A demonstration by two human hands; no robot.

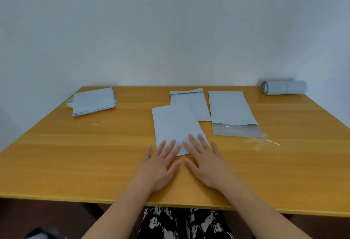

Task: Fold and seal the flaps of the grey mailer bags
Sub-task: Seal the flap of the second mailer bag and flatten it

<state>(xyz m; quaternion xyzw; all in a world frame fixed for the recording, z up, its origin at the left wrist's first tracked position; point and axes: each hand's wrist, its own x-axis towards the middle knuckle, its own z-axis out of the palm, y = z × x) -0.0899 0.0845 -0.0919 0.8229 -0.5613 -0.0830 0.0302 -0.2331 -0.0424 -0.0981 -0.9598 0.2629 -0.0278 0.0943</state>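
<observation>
Both hands lie flat on the near end of a grey mailer bag point(175, 127) in the middle of the wooden table point(75, 159). The left hand point(161, 165) has its fingers straight and spread, the fingertips pressing the bag's near left corner while the palm rests on the table. The right hand point(206, 163) is likewise flat and spread, its fingers pressing the bag's near right corner. Neither hand grips anything.

Just behind this bag, partly covered by it, lies a second bag point(191, 100) with a folded edge at its far end. To the right of that one lies a third bag point(230, 110), its flap open toward the near side and showing a shiny strip. A clear peeled strip point(261, 142) lies on the table beside that flap.

At the far left sits a stack of bags point(93, 101), resting partly on a roll of tape point(69, 104). At the far right corner lies a roll of bags point(284, 87).
</observation>
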